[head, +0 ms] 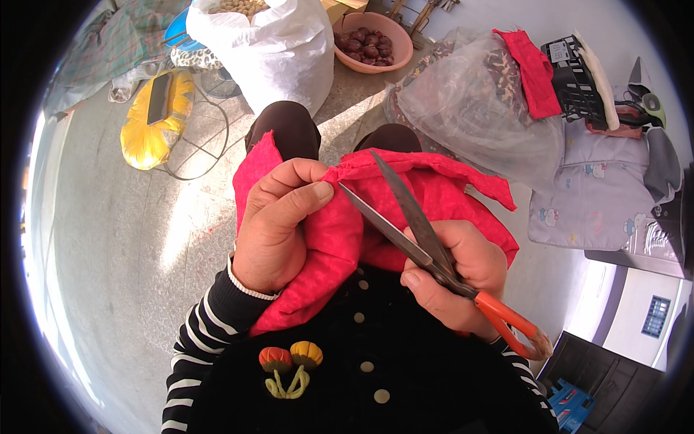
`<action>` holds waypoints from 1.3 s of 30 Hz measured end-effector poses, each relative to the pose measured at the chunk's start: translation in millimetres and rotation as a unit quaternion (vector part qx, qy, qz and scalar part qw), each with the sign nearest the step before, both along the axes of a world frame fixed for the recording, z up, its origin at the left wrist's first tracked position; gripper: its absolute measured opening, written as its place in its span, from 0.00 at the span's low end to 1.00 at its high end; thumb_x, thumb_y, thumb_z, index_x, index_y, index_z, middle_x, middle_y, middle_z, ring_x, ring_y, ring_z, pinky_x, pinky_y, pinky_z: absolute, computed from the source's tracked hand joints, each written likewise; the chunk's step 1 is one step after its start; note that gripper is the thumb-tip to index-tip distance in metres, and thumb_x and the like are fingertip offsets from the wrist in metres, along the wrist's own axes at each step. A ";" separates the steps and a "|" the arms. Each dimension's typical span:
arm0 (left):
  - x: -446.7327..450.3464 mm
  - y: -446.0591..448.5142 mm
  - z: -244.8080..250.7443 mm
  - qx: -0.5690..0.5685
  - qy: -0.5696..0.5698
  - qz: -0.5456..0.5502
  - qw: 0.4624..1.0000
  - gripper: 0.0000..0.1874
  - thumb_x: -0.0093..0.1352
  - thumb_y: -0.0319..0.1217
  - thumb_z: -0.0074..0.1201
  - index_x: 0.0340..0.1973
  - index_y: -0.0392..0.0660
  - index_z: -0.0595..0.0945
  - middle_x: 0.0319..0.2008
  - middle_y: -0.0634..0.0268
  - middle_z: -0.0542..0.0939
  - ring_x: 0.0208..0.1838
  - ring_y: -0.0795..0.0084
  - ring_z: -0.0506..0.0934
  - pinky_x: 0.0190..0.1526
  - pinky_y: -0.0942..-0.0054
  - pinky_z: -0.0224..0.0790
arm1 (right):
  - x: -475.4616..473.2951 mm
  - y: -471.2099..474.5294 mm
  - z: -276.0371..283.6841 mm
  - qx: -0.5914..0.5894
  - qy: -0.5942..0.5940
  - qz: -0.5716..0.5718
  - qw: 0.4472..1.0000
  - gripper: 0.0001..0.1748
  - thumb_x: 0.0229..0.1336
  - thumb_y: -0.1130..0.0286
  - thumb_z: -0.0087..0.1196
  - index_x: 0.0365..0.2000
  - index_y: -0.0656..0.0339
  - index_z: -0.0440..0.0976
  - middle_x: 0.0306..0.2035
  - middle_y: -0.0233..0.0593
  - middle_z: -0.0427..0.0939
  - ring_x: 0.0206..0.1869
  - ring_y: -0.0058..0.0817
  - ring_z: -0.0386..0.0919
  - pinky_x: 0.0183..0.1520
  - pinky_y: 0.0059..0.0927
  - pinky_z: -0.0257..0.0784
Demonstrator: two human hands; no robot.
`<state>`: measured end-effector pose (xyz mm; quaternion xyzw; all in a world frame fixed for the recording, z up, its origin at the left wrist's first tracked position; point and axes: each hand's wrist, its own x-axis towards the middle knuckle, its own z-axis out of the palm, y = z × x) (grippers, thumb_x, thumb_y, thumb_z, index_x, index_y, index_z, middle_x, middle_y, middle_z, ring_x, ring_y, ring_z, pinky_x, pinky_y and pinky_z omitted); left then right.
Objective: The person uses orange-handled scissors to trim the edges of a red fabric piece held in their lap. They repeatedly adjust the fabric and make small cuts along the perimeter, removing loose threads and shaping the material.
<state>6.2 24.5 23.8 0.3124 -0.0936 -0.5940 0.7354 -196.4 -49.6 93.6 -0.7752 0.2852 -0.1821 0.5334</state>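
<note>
Red fabric (pixel 336 233) lies bunched over my lap and knees, with a loose strip of it reaching to the right. My left hand (pixel 276 228) pinches a gathered edge of the cloth between thumb and fingers. In my right hand (pixel 458 271) is a pair of scissors (pixel 415 233) with orange handles. Their blades stand apart and point up and left, the tips close to the pinched edge. Part of the handles is hidden behind my right hand.
Beyond my knees stand a white woven sack (pixel 271 59) and a pink basin (pixel 374 46) of dark red round items. A phone (pixel 159 97) rests on a yellow cushion (pixel 157 119) at left. At right are a clear plastic bag (pixel 466 103), a black basket (pixel 577 81) and a red cloth piece (pixel 528 76).
</note>
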 end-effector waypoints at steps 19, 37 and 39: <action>3.8 -0.2 -1.3 0.000 0.021 -0.008 1.000 0.05 0.71 0.23 0.48 0.40 0.37 0.79 0.36 0.65 0.83 0.37 0.79 0.79 0.44 0.80 0.72 | 16.4 -3.9 -11.4 -0.146 -0.019 0.037 0.988 0.13 0.52 0.81 0.59 0.41 0.70 0.75 0.27 0.35 0.81 0.25 0.17 0.76 0.30 0.20 0.72; -5.2 2.1 3.0 -0.004 0.000 0.005 1.000 0.06 0.70 0.21 0.48 0.40 0.38 0.79 0.34 0.65 0.82 0.37 0.79 0.79 0.43 0.80 0.71 | 14.6 -7.1 -13.3 -0.058 -0.121 -0.010 0.991 0.17 0.56 0.84 0.50 0.47 0.73 0.64 0.29 0.45 0.79 0.31 0.24 0.79 0.38 0.27 0.76; -4.5 0.0 4.2 0.001 -0.004 0.030 1.000 0.06 0.70 0.21 0.47 0.40 0.38 0.79 0.34 0.64 0.82 0.37 0.78 0.79 0.43 0.80 0.72 | 8.8 -5.8 -13.0 -0.015 -0.100 -0.015 0.995 0.16 0.56 0.84 0.51 0.46 0.73 0.65 0.29 0.44 0.79 0.31 0.24 0.79 0.38 0.27 0.76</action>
